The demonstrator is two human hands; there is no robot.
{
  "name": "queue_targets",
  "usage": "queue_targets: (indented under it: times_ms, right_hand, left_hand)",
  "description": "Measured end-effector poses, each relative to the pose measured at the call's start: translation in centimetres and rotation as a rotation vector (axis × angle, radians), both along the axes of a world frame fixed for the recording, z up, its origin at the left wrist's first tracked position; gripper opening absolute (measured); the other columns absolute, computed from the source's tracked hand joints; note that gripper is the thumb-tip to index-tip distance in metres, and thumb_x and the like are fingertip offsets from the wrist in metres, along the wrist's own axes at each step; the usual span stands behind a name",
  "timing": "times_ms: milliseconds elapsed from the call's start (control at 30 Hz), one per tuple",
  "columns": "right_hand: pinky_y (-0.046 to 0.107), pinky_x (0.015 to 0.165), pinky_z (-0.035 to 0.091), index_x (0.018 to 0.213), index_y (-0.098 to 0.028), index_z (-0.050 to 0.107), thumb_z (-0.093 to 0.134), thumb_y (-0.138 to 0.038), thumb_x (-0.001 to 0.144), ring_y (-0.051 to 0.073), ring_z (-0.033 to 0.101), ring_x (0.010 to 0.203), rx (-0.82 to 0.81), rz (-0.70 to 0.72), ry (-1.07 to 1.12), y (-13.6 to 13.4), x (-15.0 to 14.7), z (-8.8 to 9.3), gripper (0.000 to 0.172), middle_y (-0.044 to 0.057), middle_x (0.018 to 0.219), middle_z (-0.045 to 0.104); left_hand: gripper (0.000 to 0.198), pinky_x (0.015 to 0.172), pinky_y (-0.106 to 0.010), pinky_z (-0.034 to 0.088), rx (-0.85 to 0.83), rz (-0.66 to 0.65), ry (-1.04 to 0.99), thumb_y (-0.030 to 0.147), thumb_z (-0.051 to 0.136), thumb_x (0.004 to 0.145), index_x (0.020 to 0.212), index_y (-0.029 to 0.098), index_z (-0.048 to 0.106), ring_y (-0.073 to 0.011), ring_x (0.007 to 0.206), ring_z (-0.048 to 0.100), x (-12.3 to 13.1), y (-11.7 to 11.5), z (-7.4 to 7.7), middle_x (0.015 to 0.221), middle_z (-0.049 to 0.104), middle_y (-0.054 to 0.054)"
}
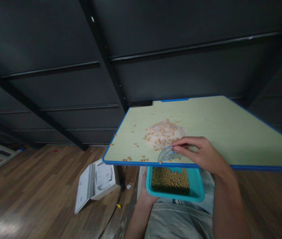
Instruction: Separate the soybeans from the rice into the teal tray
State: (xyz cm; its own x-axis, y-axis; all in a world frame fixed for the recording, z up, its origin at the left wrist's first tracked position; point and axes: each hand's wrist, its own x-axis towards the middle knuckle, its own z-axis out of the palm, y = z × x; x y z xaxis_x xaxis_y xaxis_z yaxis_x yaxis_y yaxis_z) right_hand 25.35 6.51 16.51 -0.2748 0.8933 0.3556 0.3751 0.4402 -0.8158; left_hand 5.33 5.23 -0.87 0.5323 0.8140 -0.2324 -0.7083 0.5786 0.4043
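Observation:
My right hand [201, 152] rests on the pale green table [230, 132] near its front edge, fingers closed on a small clear plastic scraper [167, 154]. The scraper touches the near side of a heap of white rice mixed with yellow beans [164, 132]. Below the table edge my left hand [144, 189] holds a teal rectangular tray [197, 189] partly filled with yellow beans [170, 181]. Loose beans [134, 144] lie scattered on the table to the left of the heap.
An open white box [96, 182] lies on the wooden floor at the left. A thin cable [117, 205] runs across the floor beside it. A dark panelled wall with black beams [101, 49] stands behind the table.

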Motion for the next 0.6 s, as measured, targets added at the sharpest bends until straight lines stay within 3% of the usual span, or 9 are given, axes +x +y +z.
queue_targets:
  times_ms: [133, 300, 433, 600]
  right_hand:
    - [0.029, 0.081, 0.055, 0.097, -0.025, 0.077, 0.068, -0.026, 0.088, 0.017, 0.071, 0.09, -0.005, 0.021, -0.004, 0.0, 0.0, 0.0, 0.013, 0.0, 0.097, 0.078]
    - [0.03, 0.08, 0.056, 0.096, -0.025, 0.077, 0.068, -0.027, 0.087, 0.017, 0.071, 0.089, 0.013, -0.009, -0.004, 0.0, 0.0, 0.0, 0.013, 0.0, 0.096, 0.078]
    - [0.029, 0.08, 0.056, 0.096, -0.025, 0.077, 0.068, -0.026, 0.087, 0.017, 0.071, 0.088, 0.017, -0.013, 0.003, 0.0, 0.1, 0.0, 0.013, 0.0, 0.095, 0.078]
    - [0.028, 0.079, 0.055, 0.096, -0.025, 0.077, 0.068, -0.024, 0.087, 0.016, 0.071, 0.086, 0.021, -0.006, -0.006, -0.1, 0.1, 0.1, 0.013, 0.0, 0.094, 0.078]
  left_hand:
    - [0.038, 0.115, -0.043, 0.036, -0.065, 0.024, -0.145, 0.046, 0.049, 0.088, 0.108, 0.026, 0.074, -0.0281, 0.132, 0.052, 0.1, 0.2, -0.5, 0.128, 0.07, -0.001]
    - [0.042, 0.114, -0.04, 0.036, -0.063, -0.007, -0.226, 0.045, 0.045, 0.089, 0.121, 0.028, 0.067, -0.0246, 0.132, 0.053, 0.1, 0.4, -1.0, 0.13, 0.069, -0.001]
    - [0.045, 0.113, -0.042, 0.038, -0.068, -0.013, -0.218, 0.046, 0.044, 0.089, 0.119, 0.022, 0.068, -0.0259, 0.131, 0.054, 0.1, 0.6, -1.9, 0.127, 0.07, -0.007]
    - [0.047, 0.113, -0.042, 0.038, -0.046, -0.002, -0.181, 0.049, 0.043, 0.09, 0.122, 0.024, 0.065, -0.0255, 0.13, 0.054, 0.0, 0.2, -2.6, 0.125, 0.071, -0.007]
